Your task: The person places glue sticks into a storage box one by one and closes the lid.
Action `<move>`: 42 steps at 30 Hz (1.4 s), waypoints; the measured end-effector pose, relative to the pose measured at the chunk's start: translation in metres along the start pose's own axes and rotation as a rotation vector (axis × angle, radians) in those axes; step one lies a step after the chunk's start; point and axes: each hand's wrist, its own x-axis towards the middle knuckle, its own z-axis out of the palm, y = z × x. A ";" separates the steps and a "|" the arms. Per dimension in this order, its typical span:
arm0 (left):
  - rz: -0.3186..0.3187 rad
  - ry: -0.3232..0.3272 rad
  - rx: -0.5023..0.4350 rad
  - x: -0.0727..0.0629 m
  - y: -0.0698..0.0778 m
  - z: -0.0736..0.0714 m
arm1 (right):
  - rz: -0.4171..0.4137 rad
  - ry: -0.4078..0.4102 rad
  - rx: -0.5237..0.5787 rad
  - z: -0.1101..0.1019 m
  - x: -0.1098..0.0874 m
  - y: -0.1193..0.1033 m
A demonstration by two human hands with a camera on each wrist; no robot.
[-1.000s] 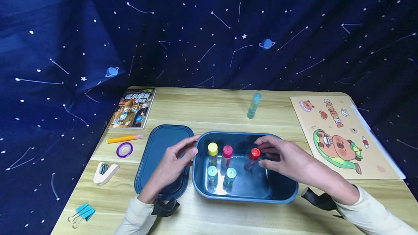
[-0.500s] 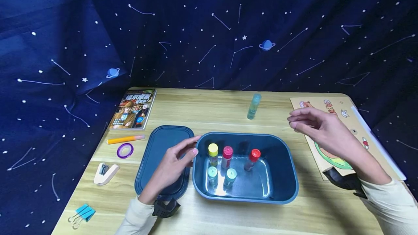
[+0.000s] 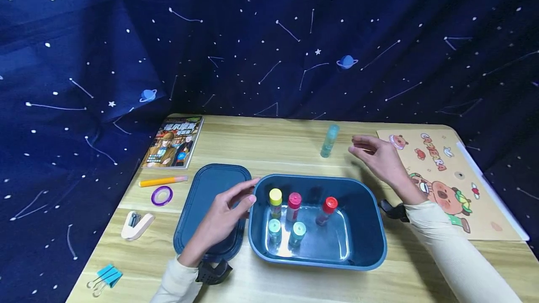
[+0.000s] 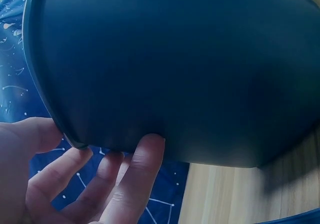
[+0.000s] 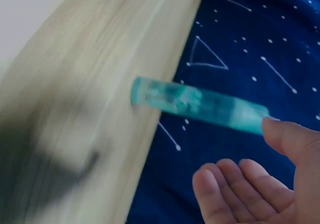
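Observation:
A dark blue plastic bin (image 3: 362, 226) holds several upright small glue-stick-like tubes: a yellow-capped tube (image 3: 275, 202), a pink-capped tube (image 3: 294, 205), a red-capped tube (image 3: 327, 210) and two with pale turquoise caps. My left hand (image 3: 225, 216) touches the bin's left end; in the left wrist view its fingertips (image 4: 150, 146) rest against the outer wall and rim. Behind the bin stands a translucent turquoise tube (image 3: 330, 140) on the table. My right hand (image 3: 381, 160) is just right of that tube, fingers spread from the thumb and holding nothing. The right wrist view has the tube (image 5: 195, 104) before the thumb.
Left of the bin lies a dark blue lid (image 3: 214, 195). Further left are a book (image 3: 172, 144), an orange marker (image 3: 162, 181), a purple tape roll (image 3: 162, 195), a white stapler (image 3: 137, 226) and blue binder clips (image 3: 108, 275). A capybara folder (image 3: 446, 181) lies at the right.
My right hand has left the red-capped tube standing in the bin, risen out to the right, then swung back left towards the turquoise tube. The left hand has stayed at the bin's end.

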 end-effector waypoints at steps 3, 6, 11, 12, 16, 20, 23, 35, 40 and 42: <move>0.005 0.003 -0.003 0.000 0.000 0.000 | 0.005 -0.005 0.058 0.018 0.015 0.000; 0.008 0.001 -0.006 0.000 0.001 0.001 | 0.028 -0.014 0.112 0.033 0.027 0.000; 0.014 -0.011 -0.013 0.000 0.002 0.003 | 0.074 -0.016 0.160 0.046 0.037 0.001; 0.016 -0.015 -0.013 0.000 0.002 0.003 | 0.079 -0.014 0.158 0.047 0.037 0.002; 0.016 -0.016 -0.012 0.000 0.000 0.003 | 0.077 -0.016 0.143 0.048 0.036 0.003; 0.010 -0.016 -0.015 0.000 0.000 0.001 | 0.063 -0.022 0.113 0.042 0.033 0.001; 0.014 -0.017 -0.012 0.000 0.000 0.000 | 0.057 -0.027 0.081 0.034 0.028 -0.004; 0.010 -0.006 0.005 0.001 0.000 -0.002 | 0.028 -0.019 0.023 -0.014 0.000 -0.026; 0.010 -0.003 0.014 0.000 -0.001 -0.001 | 0.008 0.001 -0.001 -0.033 -0.016 -0.044; 0.008 -0.001 0.013 0.000 -0.001 -0.001 | 0.001 0.005 -0.009 -0.042 -0.024 -0.054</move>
